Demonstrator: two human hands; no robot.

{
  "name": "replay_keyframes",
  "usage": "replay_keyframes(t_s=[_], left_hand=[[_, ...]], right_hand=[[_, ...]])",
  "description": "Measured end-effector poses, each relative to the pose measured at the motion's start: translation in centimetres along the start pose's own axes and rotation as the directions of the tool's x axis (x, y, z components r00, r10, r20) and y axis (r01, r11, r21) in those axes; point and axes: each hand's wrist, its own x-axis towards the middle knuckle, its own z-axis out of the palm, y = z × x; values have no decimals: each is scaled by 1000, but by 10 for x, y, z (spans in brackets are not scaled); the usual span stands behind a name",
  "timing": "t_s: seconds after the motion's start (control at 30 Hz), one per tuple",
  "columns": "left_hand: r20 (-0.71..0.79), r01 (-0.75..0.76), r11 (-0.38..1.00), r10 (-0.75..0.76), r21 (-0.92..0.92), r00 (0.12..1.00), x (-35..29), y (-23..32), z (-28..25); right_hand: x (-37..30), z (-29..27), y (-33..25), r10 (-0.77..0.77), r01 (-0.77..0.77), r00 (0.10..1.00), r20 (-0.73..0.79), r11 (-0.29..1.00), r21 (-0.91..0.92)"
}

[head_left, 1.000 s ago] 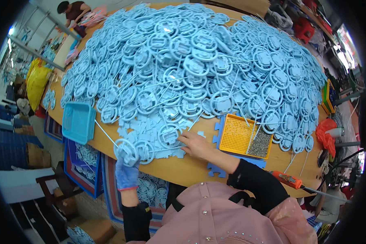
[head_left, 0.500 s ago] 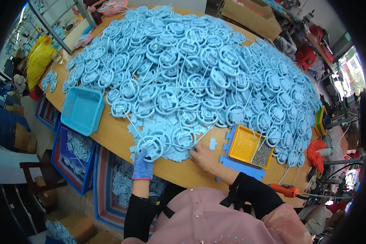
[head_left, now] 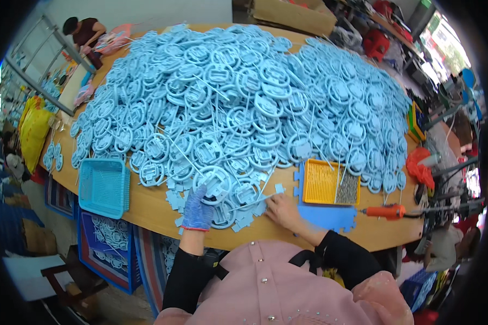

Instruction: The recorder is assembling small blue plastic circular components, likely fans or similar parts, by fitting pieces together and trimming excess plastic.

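A light-blue ring-shaped plastic part [head_left: 213, 184] with a flat centre lies at the near edge of the big heap. My left hand [head_left: 198, 210], in a blue-grey knit glove, grips its near rim; the thumb side is partly hidden. My bare right hand [head_left: 282, 211] rests low over the table, fingers curled together beside small flat light-blue pieces [head_left: 245, 219] and the end of a thin light-blue rod [head_left: 249, 206]. Whatever its fingertips pinch is too small to make out. Another ring part [head_left: 246, 193] lies between the hands.
The heap of light-blue parts [head_left: 217, 97] covers most of the table. A blue basket [head_left: 104, 210] stands left. On a blue mat [head_left: 328, 218], a yellow tray [head_left: 317, 184] holds small metal screws. An orange electric screwdriver [head_left: 385, 212] lies right. Another person [head_left: 87, 35] sits far left.
The view has turned, so the table sits differently in the picture. My left hand keeps hold of the ring part, which is tilted differently. My right hand has shifted slightly to the right.
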Motion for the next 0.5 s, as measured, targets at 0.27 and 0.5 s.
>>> replay_keyframes(t_s=[0.27, 0.5], left_hand=[[-19, -22, 999, 23, 42, 1000, -32, 22, -11], [-4, 4, 972, -3, 234, 1000, -19, -6, 14]], right_hand=[[13, 11, 3, 108, -108, 994, 9, 989, 99], [32, -24, 31, 313, -582, 803, 508, 229, 780]])
